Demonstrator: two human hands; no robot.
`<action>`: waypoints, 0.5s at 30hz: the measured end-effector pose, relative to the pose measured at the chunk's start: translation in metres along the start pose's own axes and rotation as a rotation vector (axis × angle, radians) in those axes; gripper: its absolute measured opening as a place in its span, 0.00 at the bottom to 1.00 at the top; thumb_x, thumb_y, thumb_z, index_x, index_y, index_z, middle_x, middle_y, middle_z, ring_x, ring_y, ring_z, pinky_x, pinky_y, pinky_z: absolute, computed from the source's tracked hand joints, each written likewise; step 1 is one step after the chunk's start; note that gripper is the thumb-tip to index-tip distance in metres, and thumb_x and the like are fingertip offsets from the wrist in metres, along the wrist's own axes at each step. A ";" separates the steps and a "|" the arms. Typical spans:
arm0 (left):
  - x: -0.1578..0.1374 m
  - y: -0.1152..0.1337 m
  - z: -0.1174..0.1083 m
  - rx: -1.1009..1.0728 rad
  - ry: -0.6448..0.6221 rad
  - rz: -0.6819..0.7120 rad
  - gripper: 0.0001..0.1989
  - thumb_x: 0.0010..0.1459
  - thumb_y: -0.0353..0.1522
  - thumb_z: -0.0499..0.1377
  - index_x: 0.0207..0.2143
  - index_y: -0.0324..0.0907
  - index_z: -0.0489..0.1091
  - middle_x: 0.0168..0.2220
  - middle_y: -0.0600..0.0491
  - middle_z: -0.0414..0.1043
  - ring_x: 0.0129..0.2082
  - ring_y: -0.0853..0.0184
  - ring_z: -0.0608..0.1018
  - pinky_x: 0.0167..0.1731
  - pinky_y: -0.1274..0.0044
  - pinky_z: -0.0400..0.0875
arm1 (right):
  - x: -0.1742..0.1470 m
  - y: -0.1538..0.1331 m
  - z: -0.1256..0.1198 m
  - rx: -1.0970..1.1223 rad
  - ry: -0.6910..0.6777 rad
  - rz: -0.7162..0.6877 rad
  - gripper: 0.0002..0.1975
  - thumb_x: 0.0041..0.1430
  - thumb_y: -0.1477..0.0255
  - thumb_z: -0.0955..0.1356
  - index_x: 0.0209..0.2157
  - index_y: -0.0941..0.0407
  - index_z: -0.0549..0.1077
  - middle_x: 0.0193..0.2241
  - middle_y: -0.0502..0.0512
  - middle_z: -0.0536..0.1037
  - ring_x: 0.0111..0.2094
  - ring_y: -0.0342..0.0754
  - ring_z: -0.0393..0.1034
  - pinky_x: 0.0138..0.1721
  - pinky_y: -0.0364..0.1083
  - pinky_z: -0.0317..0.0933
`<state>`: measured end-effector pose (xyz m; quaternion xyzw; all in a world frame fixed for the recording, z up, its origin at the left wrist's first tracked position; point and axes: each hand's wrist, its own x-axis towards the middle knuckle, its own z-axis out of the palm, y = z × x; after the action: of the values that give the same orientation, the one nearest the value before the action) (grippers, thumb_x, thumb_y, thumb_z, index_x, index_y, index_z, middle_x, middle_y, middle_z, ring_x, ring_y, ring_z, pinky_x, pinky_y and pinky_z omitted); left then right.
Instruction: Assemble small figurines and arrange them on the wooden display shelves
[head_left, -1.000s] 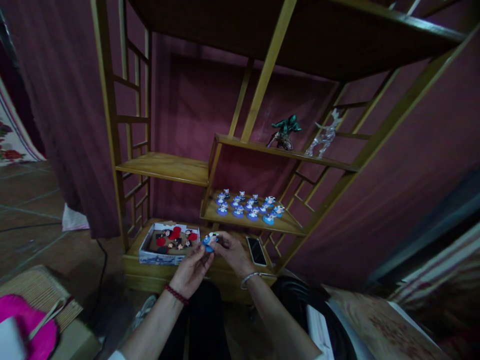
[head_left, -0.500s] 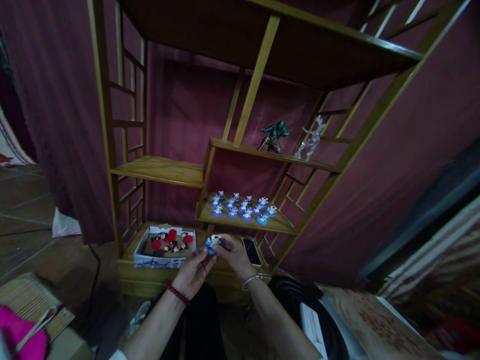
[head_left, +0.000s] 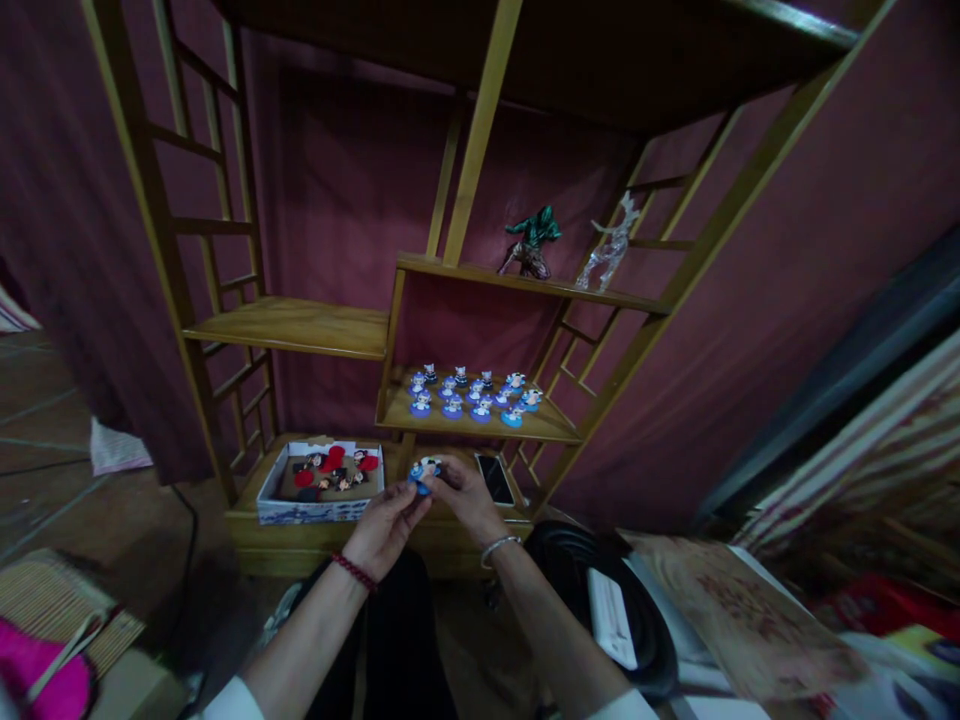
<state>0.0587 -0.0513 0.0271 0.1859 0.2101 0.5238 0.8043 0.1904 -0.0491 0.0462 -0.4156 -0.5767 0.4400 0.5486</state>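
Observation:
A small blue-and-white figurine (head_left: 424,474) is held between my two hands, in front of the lower part of a wooden shelf unit. My left hand (head_left: 390,522) grips its blue base from the left, fingers closed. From the right, the fingers of my right hand (head_left: 466,492) pinch its side. Just beyond, on the low shelf board (head_left: 480,425), stand several similar figurines (head_left: 481,408) in rows, with purple or blue bases. To the left of my hands sits an open cardboard box (head_left: 321,512) holding several dark-and-red figurines (head_left: 341,480).
A phone or tablet with a dark screen (head_left: 495,480) lies right of my hands. Higher up stand a green figure (head_left: 534,243) and a clear deer-like figure (head_left: 609,245). A black round seat (head_left: 652,630) with a white box (head_left: 611,618) is at lower right.
My view has shifted, so the shelf unit appears nearer and higher. Both hands still hold the figurine, which has hardly moved relative to them.

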 end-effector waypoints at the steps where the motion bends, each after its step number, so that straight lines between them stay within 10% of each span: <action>1: 0.000 -0.001 0.000 0.002 -0.013 0.007 0.04 0.46 0.20 0.58 0.23 0.34 0.70 0.26 0.53 0.72 0.30 0.72 0.75 0.36 0.79 0.71 | 0.000 0.000 0.000 0.006 0.010 -0.001 0.15 0.42 0.65 0.70 0.34 0.56 0.70 0.32 0.51 0.75 0.35 0.45 0.69 0.37 0.45 0.63; 15: 0.006 -0.007 -0.008 0.061 0.023 0.067 0.09 0.44 0.18 0.59 0.29 0.35 0.71 0.31 0.52 0.73 0.31 0.73 0.74 0.35 0.82 0.70 | 0.002 0.006 0.000 -0.115 -0.033 -0.048 0.13 0.45 0.66 0.69 0.34 0.56 0.70 0.33 0.51 0.74 0.36 0.45 0.68 0.39 0.45 0.62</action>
<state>0.0619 -0.0480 0.0157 0.2112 0.2290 0.5458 0.7779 0.1902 -0.0461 0.0412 -0.4252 -0.6199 0.3998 0.5245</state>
